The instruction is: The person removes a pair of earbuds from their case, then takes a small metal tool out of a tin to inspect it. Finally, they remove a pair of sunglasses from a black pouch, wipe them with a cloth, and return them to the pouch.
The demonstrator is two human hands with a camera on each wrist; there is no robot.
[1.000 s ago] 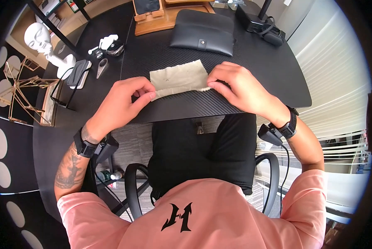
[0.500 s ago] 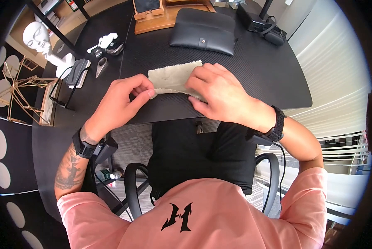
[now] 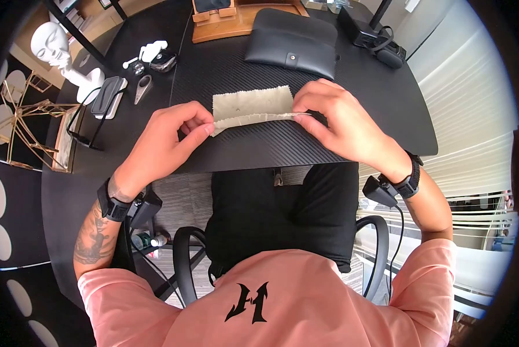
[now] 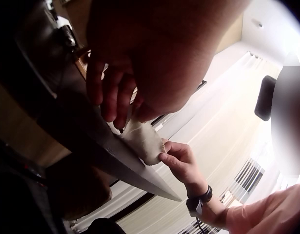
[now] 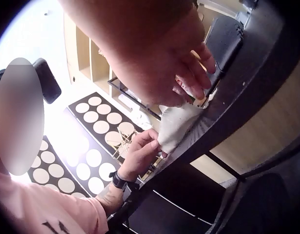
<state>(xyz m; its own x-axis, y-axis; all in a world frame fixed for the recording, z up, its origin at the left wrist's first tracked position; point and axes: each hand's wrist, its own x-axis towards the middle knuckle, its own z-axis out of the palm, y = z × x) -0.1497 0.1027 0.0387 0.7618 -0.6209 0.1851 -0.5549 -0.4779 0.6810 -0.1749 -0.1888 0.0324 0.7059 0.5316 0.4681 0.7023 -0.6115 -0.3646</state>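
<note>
A pale beige cloth (image 3: 253,102) with zigzag-cut edges lies near the front of the black table, its near edge folded up into a narrow wrinkled strip. My left hand (image 3: 175,137) pinches the left end of that strip between thumb and fingers. At the other end my right hand (image 3: 346,118) pinches the right corner, the thumb under the fingers. The left wrist view shows the cloth (image 4: 142,139) stretched between both hands, low over the table edge. In the right wrist view the cloth (image 5: 176,124) hangs between the two hands as well.
Beyond the cloth lies a black leather pouch (image 3: 293,43), with a wooden stand (image 3: 216,26) behind it. Scissors-like grey tool (image 3: 143,89), eyeglasses (image 3: 91,139), a white head statue (image 3: 68,63) and a gold wire ornament (image 3: 31,121) sit at left. A black headset (image 3: 386,52) stands back right.
The right hand moved inward along the cloth's near edge, then back out to the right corner. The near edge is now folded over in a wider strip. The left hand keeps its pinch.
</note>
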